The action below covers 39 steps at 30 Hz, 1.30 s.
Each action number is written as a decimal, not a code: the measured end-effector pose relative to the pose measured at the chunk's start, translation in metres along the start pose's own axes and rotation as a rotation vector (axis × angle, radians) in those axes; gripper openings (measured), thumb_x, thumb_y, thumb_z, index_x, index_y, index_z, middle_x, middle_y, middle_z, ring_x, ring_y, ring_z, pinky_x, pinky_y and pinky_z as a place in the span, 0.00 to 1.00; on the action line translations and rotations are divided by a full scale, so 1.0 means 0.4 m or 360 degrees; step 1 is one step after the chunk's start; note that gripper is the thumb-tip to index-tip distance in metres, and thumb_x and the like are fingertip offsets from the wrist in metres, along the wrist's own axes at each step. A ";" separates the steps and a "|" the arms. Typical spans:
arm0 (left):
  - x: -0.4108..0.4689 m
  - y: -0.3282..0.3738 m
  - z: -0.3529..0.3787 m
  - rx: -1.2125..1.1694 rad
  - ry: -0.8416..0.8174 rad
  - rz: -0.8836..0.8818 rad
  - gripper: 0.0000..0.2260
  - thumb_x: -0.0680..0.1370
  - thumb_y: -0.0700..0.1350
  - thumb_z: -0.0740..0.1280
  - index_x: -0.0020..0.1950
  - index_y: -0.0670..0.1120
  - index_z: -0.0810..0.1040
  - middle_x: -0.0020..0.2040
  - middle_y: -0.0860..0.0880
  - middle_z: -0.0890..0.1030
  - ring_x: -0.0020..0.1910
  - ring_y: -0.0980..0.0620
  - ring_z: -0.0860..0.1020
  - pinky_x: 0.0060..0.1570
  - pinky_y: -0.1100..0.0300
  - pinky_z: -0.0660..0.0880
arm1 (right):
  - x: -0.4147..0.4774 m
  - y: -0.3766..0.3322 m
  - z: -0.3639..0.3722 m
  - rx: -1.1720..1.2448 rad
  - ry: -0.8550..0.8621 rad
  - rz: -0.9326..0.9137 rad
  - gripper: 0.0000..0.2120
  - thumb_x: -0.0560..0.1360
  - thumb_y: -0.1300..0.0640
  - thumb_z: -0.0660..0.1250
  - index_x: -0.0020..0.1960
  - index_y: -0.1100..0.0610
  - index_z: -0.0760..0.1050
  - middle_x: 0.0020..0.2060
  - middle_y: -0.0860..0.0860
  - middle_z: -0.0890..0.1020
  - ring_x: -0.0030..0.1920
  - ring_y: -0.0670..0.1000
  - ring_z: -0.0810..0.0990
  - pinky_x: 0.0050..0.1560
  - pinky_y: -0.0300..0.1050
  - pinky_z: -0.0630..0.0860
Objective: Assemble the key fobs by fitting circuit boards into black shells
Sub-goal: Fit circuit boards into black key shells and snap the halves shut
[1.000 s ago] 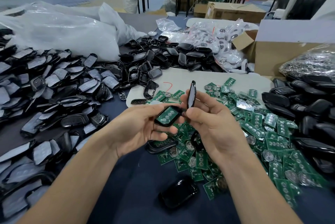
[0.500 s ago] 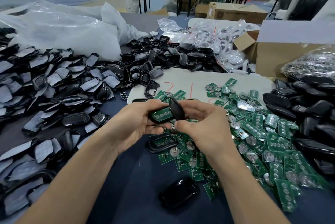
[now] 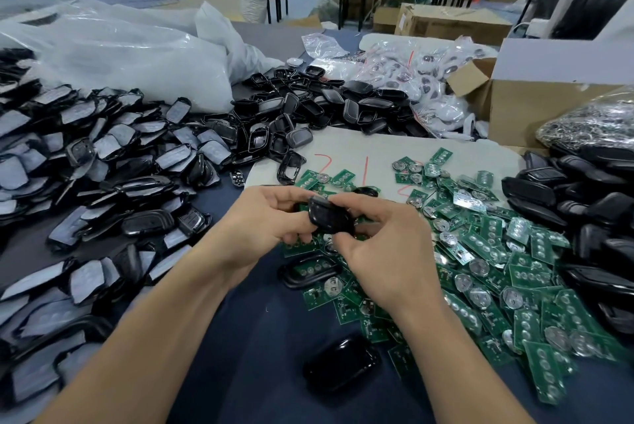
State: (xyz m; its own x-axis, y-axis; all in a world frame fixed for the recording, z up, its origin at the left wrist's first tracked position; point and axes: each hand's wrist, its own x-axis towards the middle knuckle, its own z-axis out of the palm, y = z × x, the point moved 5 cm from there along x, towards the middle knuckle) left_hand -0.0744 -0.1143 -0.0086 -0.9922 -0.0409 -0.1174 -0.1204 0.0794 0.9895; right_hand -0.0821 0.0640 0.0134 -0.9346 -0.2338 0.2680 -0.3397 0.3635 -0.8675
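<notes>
The black shell (image 3: 331, 222) is held between both hands, just above the near edge of the heap of green circuit boards (image 3: 497, 262). Its dark back faces the camera, so I cannot tell whether a board sits inside. Its long axis slants from upper left down to lower right across the gap between the hands. The left hand (image 3: 257, 228) pinches the upper left end with curled fingers. The right hand (image 3: 387, 252) grips the lower right end. Neither hand is nearer. The coming squeeze likely acts across the faces, not along the length.

One shell is held. One open shell with a board in it (image 3: 310, 271) lies just below the hands, and one closed glossy fob (image 3: 341, 363) lies nearer the body. The loose boards and the spare shells (image 3: 103, 156) are too many to count.
</notes>
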 end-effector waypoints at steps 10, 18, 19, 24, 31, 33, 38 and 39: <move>0.000 0.007 0.003 -0.0349 -0.0273 0.0030 0.17 0.74 0.39 0.75 0.62 0.48 0.86 0.45 0.44 0.83 0.39 0.53 0.80 0.43 0.64 0.80 | 0.008 0.011 -0.003 0.0216 0.0033 0.0077 0.22 0.66 0.64 0.78 0.53 0.40 0.87 0.43 0.32 0.86 0.49 0.33 0.84 0.54 0.36 0.82; -0.002 0.014 0.010 -0.0305 -0.0223 0.0071 0.13 0.73 0.44 0.76 0.57 0.43 0.87 0.45 0.41 0.84 0.42 0.51 0.79 0.42 0.64 0.80 | 0.008 0.022 0.002 0.0334 0.0000 0.0153 0.21 0.66 0.63 0.78 0.54 0.43 0.87 0.44 0.36 0.87 0.50 0.36 0.85 0.57 0.43 0.82; -0.003 0.015 0.009 -0.0297 -0.0216 0.0070 0.14 0.73 0.44 0.75 0.57 0.43 0.87 0.45 0.41 0.84 0.42 0.50 0.79 0.43 0.64 0.80 | 0.008 0.021 0.002 0.0335 -0.0002 0.0134 0.21 0.66 0.64 0.78 0.54 0.43 0.87 0.44 0.35 0.87 0.50 0.35 0.85 0.57 0.40 0.81; -0.009 0.019 0.010 -0.0159 -0.0235 0.0131 0.14 0.72 0.44 0.78 0.57 0.46 0.88 0.47 0.37 0.85 0.44 0.47 0.77 0.47 0.62 0.79 | 0.011 0.013 0.006 0.0328 -0.0064 0.0029 0.25 0.66 0.66 0.78 0.46 0.35 0.85 0.42 0.33 0.86 0.48 0.35 0.85 0.50 0.27 0.78; -0.007 0.013 0.010 -0.0268 -0.0137 0.0135 0.18 0.70 0.41 0.80 0.60 0.47 0.87 0.40 0.46 0.84 0.35 0.54 0.77 0.43 0.63 0.79 | 0.016 0.023 0.002 0.0326 -0.0131 0.0054 0.23 0.64 0.67 0.80 0.50 0.41 0.87 0.41 0.36 0.87 0.45 0.37 0.86 0.47 0.27 0.78; -0.006 0.012 0.010 -0.0266 -0.0141 0.0128 0.17 0.70 0.41 0.80 0.58 0.47 0.88 0.39 0.46 0.84 0.35 0.54 0.77 0.42 0.63 0.79 | 0.015 0.024 0.003 0.0318 -0.0157 0.0074 0.23 0.64 0.66 0.80 0.53 0.45 0.87 0.42 0.38 0.88 0.45 0.38 0.86 0.48 0.29 0.79; -0.002 0.013 0.010 -0.0327 -0.0154 0.0115 0.16 0.70 0.44 0.78 0.57 0.45 0.88 0.40 0.47 0.81 0.36 0.55 0.76 0.45 0.62 0.79 | 0.012 -0.003 0.000 0.0234 -0.0101 -0.0041 0.24 0.65 0.62 0.80 0.51 0.35 0.85 0.42 0.32 0.86 0.46 0.34 0.85 0.49 0.25 0.76; -0.002 0.015 0.010 -0.0374 -0.0167 0.0113 0.17 0.69 0.46 0.78 0.57 0.44 0.88 0.40 0.46 0.80 0.36 0.55 0.75 0.45 0.62 0.80 | 0.011 -0.011 -0.001 0.0229 -0.0080 -0.0053 0.24 0.66 0.60 0.80 0.49 0.32 0.83 0.42 0.30 0.85 0.47 0.33 0.84 0.50 0.24 0.75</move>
State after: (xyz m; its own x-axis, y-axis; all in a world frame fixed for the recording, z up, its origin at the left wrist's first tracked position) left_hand -0.0745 -0.1097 -0.0031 -0.9972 0.0612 -0.0430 -0.0521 -0.1554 0.9865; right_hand -0.0847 0.0616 0.0185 -0.9154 -0.2900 0.2792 -0.3483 0.2227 -0.9105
